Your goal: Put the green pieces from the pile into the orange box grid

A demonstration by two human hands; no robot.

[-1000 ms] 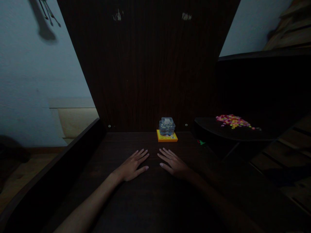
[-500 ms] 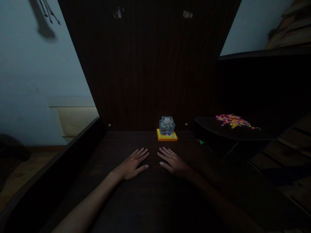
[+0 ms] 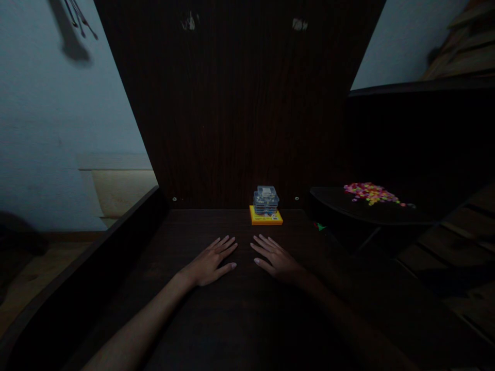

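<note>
My left hand lies palm down on the dark wooden desk, fingers spread, holding nothing. Opposite it, my right hand rests flat in the same way, also with nothing in it. Beyond the hands, nearer the right one, a stack of small clear plastic boxes stands on a flat yellow box. Small pieces seem to be inside the clear boxes, too dim to make out. Neither hand touches the stack.
A dark upright panel closes off the back. On the right, a curved shelf carries a heap of small bright pieces. A small green and red item lies below that shelf. A raised side board edges the left.
</note>
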